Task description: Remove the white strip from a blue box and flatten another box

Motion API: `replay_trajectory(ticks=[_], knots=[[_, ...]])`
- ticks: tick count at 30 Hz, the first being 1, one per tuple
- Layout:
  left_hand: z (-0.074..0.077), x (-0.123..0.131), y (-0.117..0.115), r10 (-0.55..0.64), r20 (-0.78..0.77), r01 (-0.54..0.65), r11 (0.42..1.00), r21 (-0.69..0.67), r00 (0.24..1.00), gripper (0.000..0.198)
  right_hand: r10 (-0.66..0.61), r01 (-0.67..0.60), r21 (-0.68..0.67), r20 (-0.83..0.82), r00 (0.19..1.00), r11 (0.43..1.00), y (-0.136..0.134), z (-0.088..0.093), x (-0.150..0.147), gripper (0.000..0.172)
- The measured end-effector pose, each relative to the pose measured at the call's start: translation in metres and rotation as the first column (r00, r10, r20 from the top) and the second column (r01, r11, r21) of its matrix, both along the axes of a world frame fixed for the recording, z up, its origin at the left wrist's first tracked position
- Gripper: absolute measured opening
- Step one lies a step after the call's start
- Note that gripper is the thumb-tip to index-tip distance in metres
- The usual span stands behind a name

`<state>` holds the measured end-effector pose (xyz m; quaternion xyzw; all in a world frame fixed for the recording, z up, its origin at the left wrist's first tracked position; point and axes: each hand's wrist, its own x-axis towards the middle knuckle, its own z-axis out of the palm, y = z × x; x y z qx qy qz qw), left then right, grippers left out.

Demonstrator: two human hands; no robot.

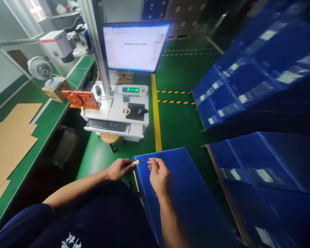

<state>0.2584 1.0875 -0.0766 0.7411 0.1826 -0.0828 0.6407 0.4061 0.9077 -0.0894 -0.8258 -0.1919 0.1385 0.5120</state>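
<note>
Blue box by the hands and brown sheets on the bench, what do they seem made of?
The blue box looks like plastic, probably, with a smooth, faintly glossy sheen. The brown sheets look like cardboard, with a matte, papery tan surface.

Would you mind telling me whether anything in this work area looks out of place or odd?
The orange plate looks odd: it juts past the left edge of the white workstation, over the gap before the green bench, rather than resting fully on top.
</note>
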Motion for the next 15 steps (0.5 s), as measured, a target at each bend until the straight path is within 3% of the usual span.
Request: replay_trajectory(ticks=[3, 6, 10, 15], knots=[[-0.002, -0.046, -0.005, 0.158, -0.091, -0.165, 0.984, -0.071, 0.983, 0.076, 0.015, -0.015, 0.019, -0.009, 1.000, 1.000, 0.001, -0.017, -0.014, 0.078], [-0.001, -0.085, -0.007, 0.266, -0.105, -0.276, 0.956, -0.099, 0.958, 0.079, 0.280, -0.264, 0.110, -0.176, 0.944, 0.958, 0.013, -0.024, -0.033, 0.075], [0.001, -0.127, -0.001, 0.313, -0.064, -0.316, 0.948, -0.043, 0.947, 0.076, 0.583, -0.551, 0.191, -0.311, 0.751, 0.812, 0.051, -0.014, -0.067, 0.068], [-0.005, -0.178, 0.030, 0.312, 0.007, -0.312, 0.947, 0.082, 0.950, 0.061, 0.742, -0.780, -0.047, -0.277, 0.610, 0.624, 0.106, 0.006, -0.102, 0.052]])
